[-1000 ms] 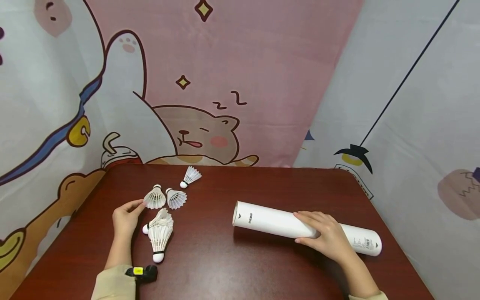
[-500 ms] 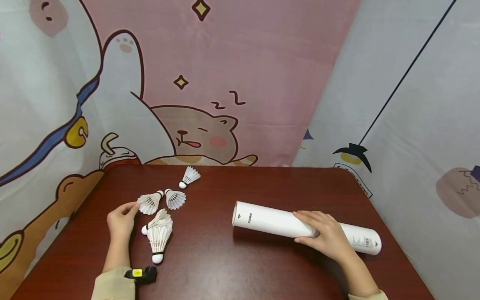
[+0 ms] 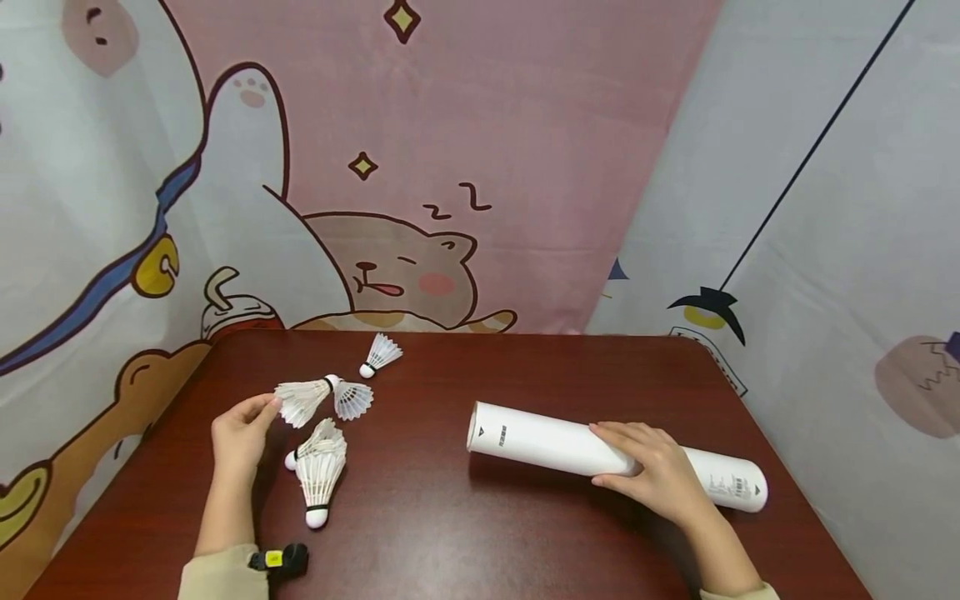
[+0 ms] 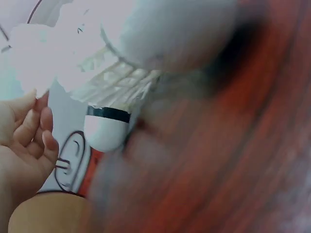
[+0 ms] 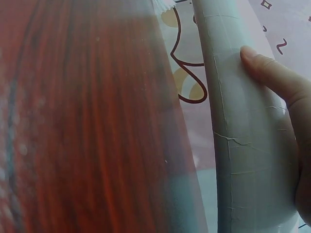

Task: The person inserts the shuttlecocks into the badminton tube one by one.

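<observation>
With thumb and fingertips my left hand pinches the feather rim of a white shuttlecock, whose cork points right. That cork overlaps another shuttlecock lying beside it. In the left wrist view, the left hand has its fingertips on overexposed white feathers, and a blurred cork looms close to the camera. My right hand grips a long white cardboard tube around its middle, with the open end toward the left. The right thumb presses along the tube in the right wrist view.
Two overlapping shuttlecocks lie nearer me, just right of the left forearm. One more shuttlecock lies toward the back edge of the dark red table. A cartoon-printed curtain hangs behind the table.
My left hand has shifted slightly left, drawing the pinched shuttlecock's feather end round, so its cork now points right instead of away. The right hand and tube stay in place.
</observation>
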Demonstrator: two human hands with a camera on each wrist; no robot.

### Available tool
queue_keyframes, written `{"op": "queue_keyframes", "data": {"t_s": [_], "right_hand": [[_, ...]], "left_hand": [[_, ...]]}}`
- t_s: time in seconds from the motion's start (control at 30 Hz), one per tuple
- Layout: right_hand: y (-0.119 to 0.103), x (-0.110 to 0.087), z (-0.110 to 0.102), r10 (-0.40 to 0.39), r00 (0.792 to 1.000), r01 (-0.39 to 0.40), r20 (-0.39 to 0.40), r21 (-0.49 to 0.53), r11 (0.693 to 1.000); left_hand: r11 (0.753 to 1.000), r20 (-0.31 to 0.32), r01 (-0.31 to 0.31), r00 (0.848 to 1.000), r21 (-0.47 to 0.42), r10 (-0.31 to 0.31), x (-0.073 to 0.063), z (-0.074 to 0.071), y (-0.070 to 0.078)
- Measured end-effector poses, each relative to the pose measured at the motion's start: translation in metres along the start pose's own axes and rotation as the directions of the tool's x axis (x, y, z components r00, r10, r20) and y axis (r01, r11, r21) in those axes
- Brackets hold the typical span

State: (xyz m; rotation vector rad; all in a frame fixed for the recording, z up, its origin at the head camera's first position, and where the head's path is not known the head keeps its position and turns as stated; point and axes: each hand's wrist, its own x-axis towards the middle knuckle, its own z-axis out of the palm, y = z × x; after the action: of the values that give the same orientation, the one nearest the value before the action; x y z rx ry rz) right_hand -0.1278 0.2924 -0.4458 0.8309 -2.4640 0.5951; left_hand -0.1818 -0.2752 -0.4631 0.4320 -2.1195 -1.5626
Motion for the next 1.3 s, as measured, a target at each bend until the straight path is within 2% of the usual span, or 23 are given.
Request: {"op": "queue_keyframes", "data": {"t_s": [0.13,0.27,0.4,0.43,0.5,0.63,0.67,0.73,0.83,0.9,1.0,1.13,1.3], "right_hand": [[-0.001,-0.002,-0.001,0.005,1.0,-0.005,0.005,-0.005,1.0],[-0.001,-0.003,-0.001,0.007,1.0,-0.007,0.003,-0.011,1.0],[0.0,-0.003,-0.002,0.009,1.0,-0.009,0.0,-0.011,1.0],[0.0,-0.003,-0.002,0.005,1.0,-0.005,-0.002,-0.009,1.0],[0.0,-0.003,-0.002,0.001,1.0,-0.001,-0.005,-0.004,1.0],[-0.001,-0.002,-0.003,-0.001,1.0,0.001,-0.008,0.005,1.0],[-0.001,-0.001,-0.003,0.0,1.0,0.0,-0.008,0.006,1.0],[-0.001,-0.001,-0.002,-0.004,1.0,0.004,-0.011,0.006,1.0],[-0.001,-0.001,-0.001,-0.013,1.0,0.013,-0.017,0.005,1.0],[0.0,-0.001,0.0,-0.019,1.0,0.019,-0.019,0.005,1.0],[0.0,0.0,0.002,-0.026,0.999,0.026,-0.019,0.005,1.0],[-0.001,0.001,0.003,-0.028,0.999,0.029,-0.018,0.006,1.0],[-0.003,0.002,0.003,-0.02,1.0,0.02,-0.006,0.011,1.0]], "left_hand": [[0.998,0.06,-0.018,0.998,-0.052,0.021,-0.004,0.007,0.015],[0.993,0.145,-0.053,0.987,-0.103,0.068,-0.012,0.02,0.033],[0.987,0.249,-0.087,0.961,-0.138,0.12,-0.03,0.031,0.064],[0.983,0.271,-0.103,0.952,-0.149,0.141,-0.032,0.035,0.067],[0.978,0.302,-0.13,0.937,-0.161,0.174,-0.037,0.042,0.069],[0.962,0.348,-0.167,0.907,-0.216,0.235,-0.041,0.059,0.058],[0.961,0.359,-0.162,0.903,-0.223,0.236,-0.045,0.062,0.061],[0.957,0.394,-0.175,0.883,-0.23,0.256,-0.054,0.067,0.069],[0.958,0.432,-0.187,0.862,-0.217,0.266,-0.066,0.072,0.081],[0.959,0.45,-0.188,0.852,-0.213,0.267,-0.073,0.075,0.086],[0.96,0.46,-0.168,0.85,-0.226,0.257,-0.079,0.08,0.089],[0.956,0.486,-0.128,0.839,-0.264,0.246,-0.083,0.085,0.088],[0.962,0.526,-0.09,0.822,-0.258,0.219,-0.089,0.092,0.087]]}}
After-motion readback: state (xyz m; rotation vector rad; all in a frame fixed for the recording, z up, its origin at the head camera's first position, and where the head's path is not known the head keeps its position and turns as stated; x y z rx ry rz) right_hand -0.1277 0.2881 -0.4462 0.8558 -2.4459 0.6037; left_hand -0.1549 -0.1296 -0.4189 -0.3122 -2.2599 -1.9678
